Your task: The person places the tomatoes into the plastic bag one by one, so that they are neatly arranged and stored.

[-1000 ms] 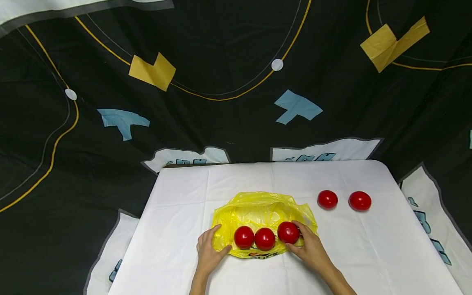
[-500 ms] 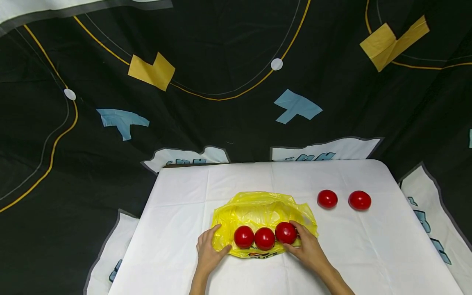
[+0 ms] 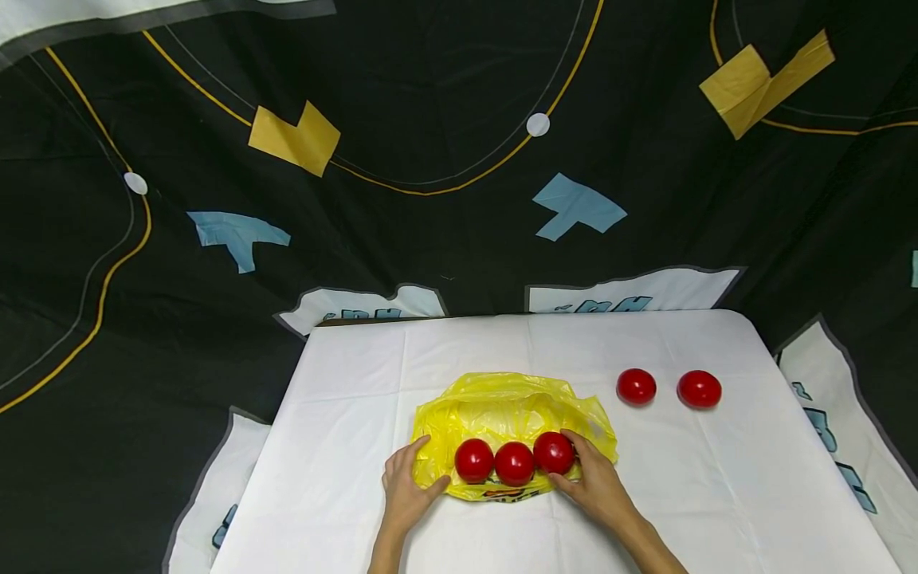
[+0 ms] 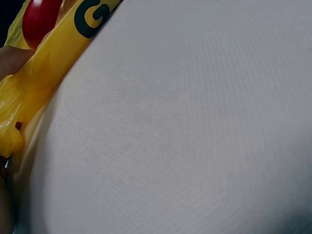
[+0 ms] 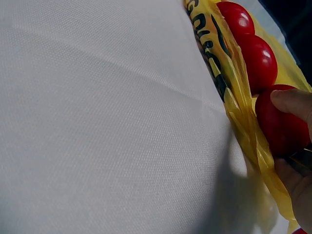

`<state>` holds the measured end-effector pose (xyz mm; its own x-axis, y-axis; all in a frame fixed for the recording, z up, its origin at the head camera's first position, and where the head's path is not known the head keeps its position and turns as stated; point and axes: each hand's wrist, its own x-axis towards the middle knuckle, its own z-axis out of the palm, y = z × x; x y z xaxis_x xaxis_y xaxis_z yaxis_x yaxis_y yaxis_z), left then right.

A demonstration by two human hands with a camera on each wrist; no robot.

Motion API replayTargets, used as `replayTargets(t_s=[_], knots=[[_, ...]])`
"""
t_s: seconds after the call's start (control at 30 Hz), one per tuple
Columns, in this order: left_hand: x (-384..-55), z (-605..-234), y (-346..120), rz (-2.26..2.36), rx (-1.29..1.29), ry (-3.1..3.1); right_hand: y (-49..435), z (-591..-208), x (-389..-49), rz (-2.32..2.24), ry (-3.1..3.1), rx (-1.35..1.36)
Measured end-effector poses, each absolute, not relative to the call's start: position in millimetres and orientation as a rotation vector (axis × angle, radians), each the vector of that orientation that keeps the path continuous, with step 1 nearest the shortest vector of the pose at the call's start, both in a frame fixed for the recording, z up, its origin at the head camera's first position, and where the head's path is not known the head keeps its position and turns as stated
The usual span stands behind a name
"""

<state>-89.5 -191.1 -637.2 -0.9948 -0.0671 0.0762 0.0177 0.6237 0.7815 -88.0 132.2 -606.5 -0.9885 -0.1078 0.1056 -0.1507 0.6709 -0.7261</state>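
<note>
A yellow plastic bag [image 3: 502,399] with dark lettering lies on the table, its mouth spread. Three glossy red balls sit in a row at its near side: a left ball [image 3: 474,461], a middle ball [image 3: 514,464] and a right ball [image 3: 554,452]. My right hand [image 3: 597,486] grips the right ball between thumb and fingers; in the right wrist view the thumb [image 5: 292,101] lies across that ball, close against the middle one. At the bag's left end, my left hand [image 3: 409,488] holds the plastic edge, its thumb [image 4: 13,61] on the film in the left wrist view.
Two more red balls, one [image 3: 636,387] beside the other [image 3: 699,390], rest on the white-covered table [image 3: 344,414] to the right behind the bag. A black cloth [image 3: 445,255] with yellow and blue shapes hangs beyond the table's far edge.
My right hand has moved slightly left, bringing the right ball up to the middle one. My left hand, the bag and the other balls stay where they were.
</note>
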Motion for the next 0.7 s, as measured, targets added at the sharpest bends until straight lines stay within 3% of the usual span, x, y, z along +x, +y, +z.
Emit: replayTargets(t_s=[0.7], knots=[[-88.7,-639.0,-192.3,-1.299,0.018,-2.730,130.1,-608.0,-88.9,1.203,-2.867,0.204]])
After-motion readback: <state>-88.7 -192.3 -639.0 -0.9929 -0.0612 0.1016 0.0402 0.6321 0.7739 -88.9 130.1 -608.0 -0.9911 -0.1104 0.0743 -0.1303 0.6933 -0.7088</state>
